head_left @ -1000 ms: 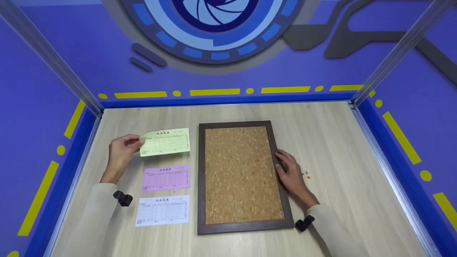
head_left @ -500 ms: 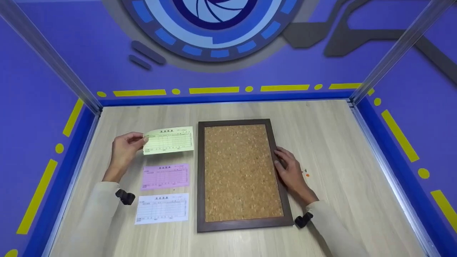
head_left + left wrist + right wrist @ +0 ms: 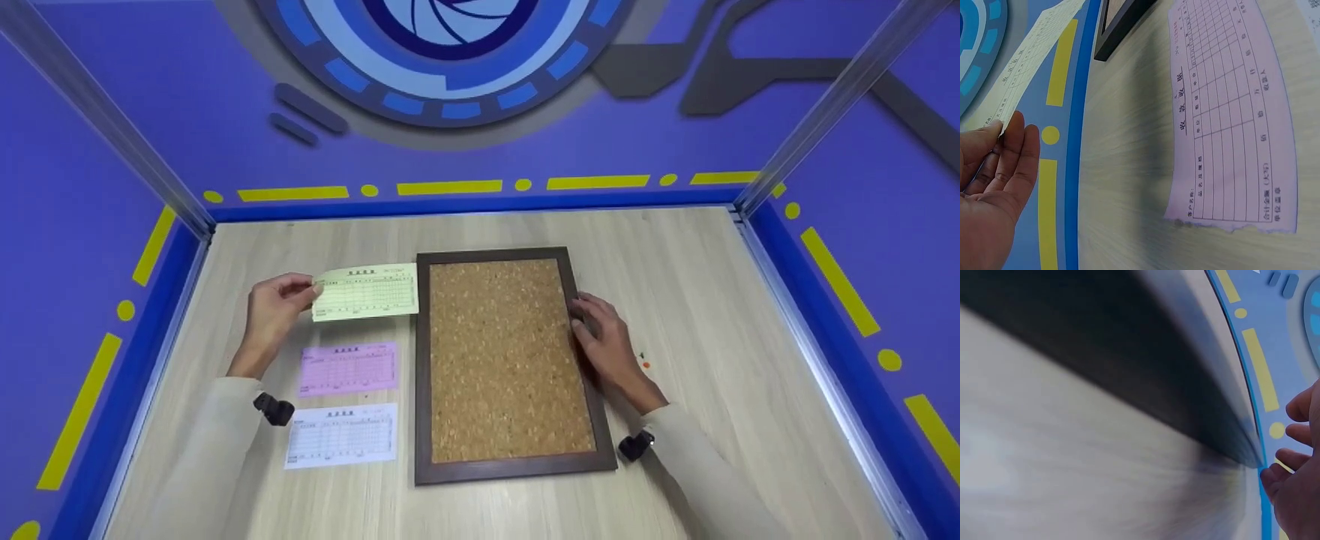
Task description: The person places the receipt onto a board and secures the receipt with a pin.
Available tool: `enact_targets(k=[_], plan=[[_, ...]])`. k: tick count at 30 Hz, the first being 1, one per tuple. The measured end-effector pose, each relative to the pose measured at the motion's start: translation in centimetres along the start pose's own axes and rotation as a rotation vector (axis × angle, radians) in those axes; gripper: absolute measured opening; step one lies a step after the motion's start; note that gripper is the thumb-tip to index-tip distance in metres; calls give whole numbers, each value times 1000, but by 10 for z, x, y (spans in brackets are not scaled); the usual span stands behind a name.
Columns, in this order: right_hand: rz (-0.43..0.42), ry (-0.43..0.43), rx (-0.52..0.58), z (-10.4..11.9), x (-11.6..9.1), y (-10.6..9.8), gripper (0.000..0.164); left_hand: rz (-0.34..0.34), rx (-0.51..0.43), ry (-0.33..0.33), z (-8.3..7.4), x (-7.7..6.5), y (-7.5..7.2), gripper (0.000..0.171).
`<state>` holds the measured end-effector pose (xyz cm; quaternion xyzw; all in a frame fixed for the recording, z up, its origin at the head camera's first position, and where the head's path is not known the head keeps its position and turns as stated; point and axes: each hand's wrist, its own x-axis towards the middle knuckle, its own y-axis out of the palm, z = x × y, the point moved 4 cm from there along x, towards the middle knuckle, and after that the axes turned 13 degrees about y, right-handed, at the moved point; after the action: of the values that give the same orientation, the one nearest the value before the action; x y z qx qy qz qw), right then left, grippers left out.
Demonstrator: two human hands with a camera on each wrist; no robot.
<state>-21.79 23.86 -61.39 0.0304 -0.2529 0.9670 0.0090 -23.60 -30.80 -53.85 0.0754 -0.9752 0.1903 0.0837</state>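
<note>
My left hand [image 3: 277, 307] pinches a yellow receipt slip [image 3: 366, 292] by its left end, between thumb and fingers [image 3: 1013, 149]. The slip is raised, and its right end reaches the left border of a dark-framed cork board [image 3: 424, 367]. Below it lie a pink receipt slip [image 3: 349, 369] and a white receipt slip [image 3: 341, 436], one under the other. On the board's opposite side, my right hand [image 3: 607, 341] is at the right border, fingers loosely bent with the tips right at the frame. In the right wrist view those fingers [image 3: 1297, 433] show at the edge.
Small push pins, one orange [image 3: 646, 365] and one green [image 3: 641, 355], lie right of my right hand. A pale wood table [image 3: 480, 517] bears everything, with blue printed walls [image 3: 480, 169] around its back and sides.
My left hand has carried the yellow slip rightward until it meets the board's left border. My right hand has slid slightly up along the right border. The pink and white slips stay put.
</note>
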Motion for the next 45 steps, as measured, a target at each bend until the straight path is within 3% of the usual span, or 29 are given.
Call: enact_targets(k=[13, 34, 45], plan=[[64, 23, 44, 21, 18, 14, 37, 22, -28, 10, -1, 0, 14, 22], [192, 70, 142, 53, 23, 57, 42, 55, -62, 26, -9, 5, 31, 25], [340, 67, 204, 66, 25, 74, 48, 52, -108, 11, -12, 9, 41, 25]])
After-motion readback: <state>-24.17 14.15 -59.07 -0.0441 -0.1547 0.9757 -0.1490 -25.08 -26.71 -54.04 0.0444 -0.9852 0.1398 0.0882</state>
